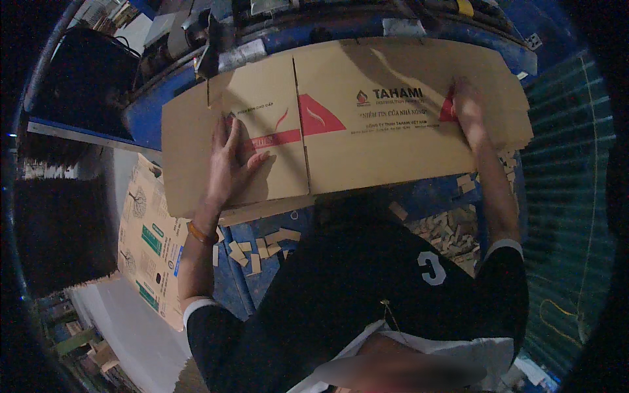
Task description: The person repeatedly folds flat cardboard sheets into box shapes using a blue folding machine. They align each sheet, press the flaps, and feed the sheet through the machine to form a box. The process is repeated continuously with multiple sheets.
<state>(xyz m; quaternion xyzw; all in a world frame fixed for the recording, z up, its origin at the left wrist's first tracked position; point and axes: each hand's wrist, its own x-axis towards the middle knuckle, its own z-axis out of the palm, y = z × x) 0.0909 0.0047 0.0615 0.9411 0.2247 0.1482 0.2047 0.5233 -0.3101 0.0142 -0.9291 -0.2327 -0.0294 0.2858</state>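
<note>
A flat, folded cardboard box blank (386, 154) lies across the machine in front of me, brown with red panels and dark print. More sheets show beneath its lower left edge and at its right edge. My left hand (230, 160) rests on its left panel, fingers stretched out and thumb apart. On the right part, beside a red patch, my right hand (466, 108) lies with its fingers against the cardboard; shadow partly dims them. Neither hand grips an edge.
A blue machine (160, 98) with metal parts runs along the far side. Small cardboard offcuts (262, 249) lie below the blank, with a heap of scraps (449, 232) at right. Printed cardboard sheets (147, 242) stand at left. A green corrugated wall (563, 196) borders the right.
</note>
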